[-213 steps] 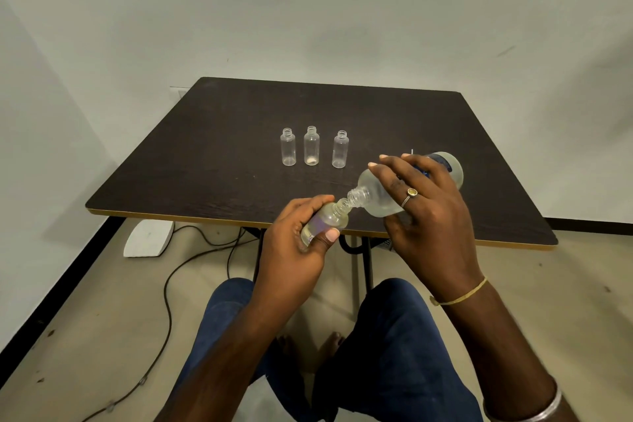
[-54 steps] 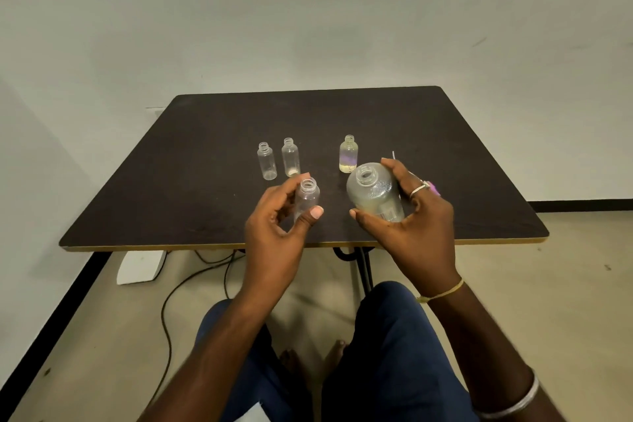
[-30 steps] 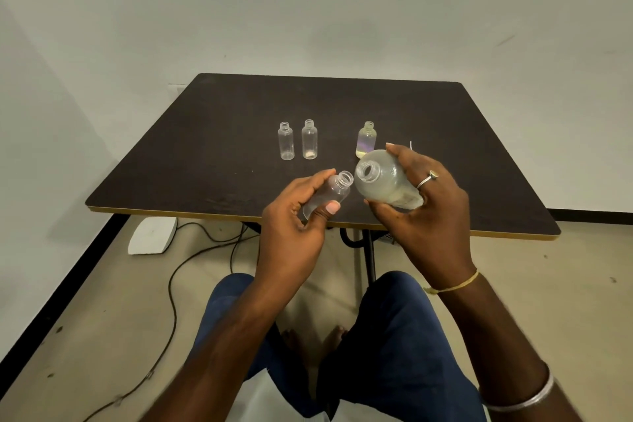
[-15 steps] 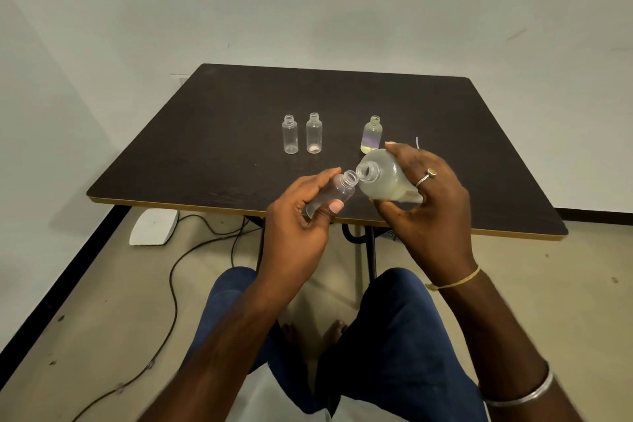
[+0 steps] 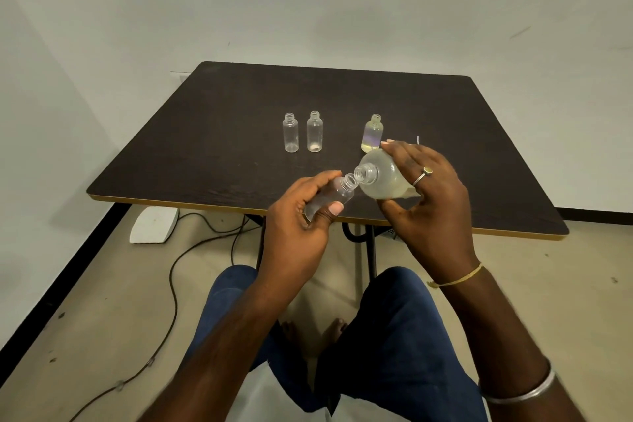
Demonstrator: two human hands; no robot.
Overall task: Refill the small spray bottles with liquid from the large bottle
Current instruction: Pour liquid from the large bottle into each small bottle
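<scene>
The large bottle [image 5: 385,178] is lying tilted in the right hand [image 5: 435,205], its open mouth pointing left and just meeting the mouth of a small bottle [image 5: 337,193] that the left hand [image 5: 296,226] is gripping. Both bottles are hanging over the near edge of the table [image 5: 205,147]. The right hand's fingers are curling over the top of the large bottle while the thumb is pressing up from below. The left hand's fingers are wrapping round the small bottle, with the thumb lying across its front.

The right palm is hiding the rear of the large bottle, and the left thumb and fingers are covering the small bottle's base. Whether liquid is passing between the two mouths is too hard to make out.

Pale, cloudy yellowish liquid is pooling along the large bottle's lower side. The small bottle is looking clear.

Three more are standing upright and capless on the table. A clear bottle [image 5: 290,132] is standing on the left. A second bottle [image 5: 314,131] just beside it is showing a little residue at its bottom. A third bottle [image 5: 372,134], set apart to the right near the right fingertips, is holding yellowish liquid.
</scene>
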